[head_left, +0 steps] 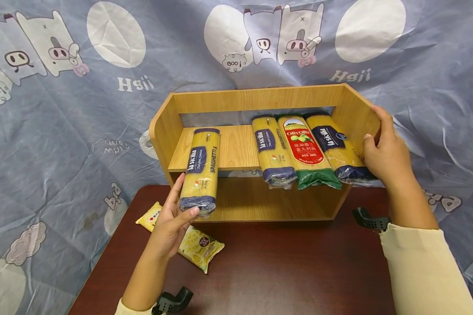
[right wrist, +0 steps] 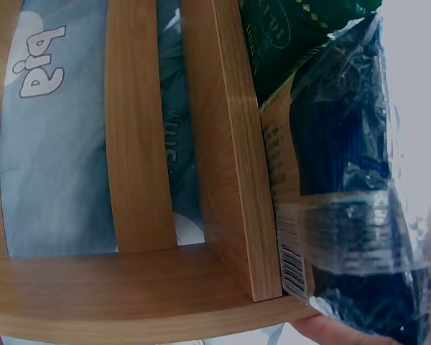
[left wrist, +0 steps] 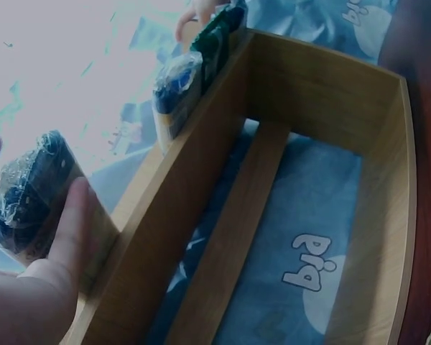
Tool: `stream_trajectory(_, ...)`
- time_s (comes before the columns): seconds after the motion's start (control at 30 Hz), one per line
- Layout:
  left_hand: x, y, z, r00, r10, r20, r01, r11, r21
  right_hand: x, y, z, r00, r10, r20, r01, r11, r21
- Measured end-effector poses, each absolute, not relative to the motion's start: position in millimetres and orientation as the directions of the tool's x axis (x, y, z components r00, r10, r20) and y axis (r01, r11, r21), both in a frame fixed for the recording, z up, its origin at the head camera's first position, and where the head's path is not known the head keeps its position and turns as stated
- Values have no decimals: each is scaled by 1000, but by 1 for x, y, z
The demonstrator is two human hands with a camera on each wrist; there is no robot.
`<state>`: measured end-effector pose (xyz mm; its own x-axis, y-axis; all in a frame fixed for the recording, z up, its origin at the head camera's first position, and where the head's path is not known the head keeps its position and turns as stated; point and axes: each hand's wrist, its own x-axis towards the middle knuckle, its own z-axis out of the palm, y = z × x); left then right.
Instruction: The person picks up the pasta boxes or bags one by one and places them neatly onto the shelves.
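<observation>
Dark-red surface (head_left: 291,271), wooden shelf (head_left: 256,99)

The shelf stands at the surface's twelve o'clock. At the shelf's three o'clock, the right hand's (head_left: 390,153) grip is closed on the side panel; at its eight, the left hand's (head_left: 171,223) grip is spread just to the width of the spaghetti pack (head_left: 200,170) it holds. That pack is at nine o'clock; toward three, a red-labelled pack (head_left: 309,151) lies between two blue-ended packs (head_left: 273,153). Small yellow packets (head_left: 200,247) lie toward seven and eight.
</observation>
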<state>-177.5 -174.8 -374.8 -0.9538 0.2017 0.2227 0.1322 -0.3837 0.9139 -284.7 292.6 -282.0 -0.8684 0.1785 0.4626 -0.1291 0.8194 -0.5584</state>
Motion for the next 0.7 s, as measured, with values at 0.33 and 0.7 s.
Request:
stream_trajectory(0.33, -183, -170, -379, -963, 167, 213, 150, -326, 933, -286, 292, -283, -865, 182, 468, -129, 820, -558)
stream_trajectory(0.7, -194, -156, -378, -954, 195, 226, 152, -334, 930, -286, 293, -282, -871, 185, 455, -122, 816, -566)
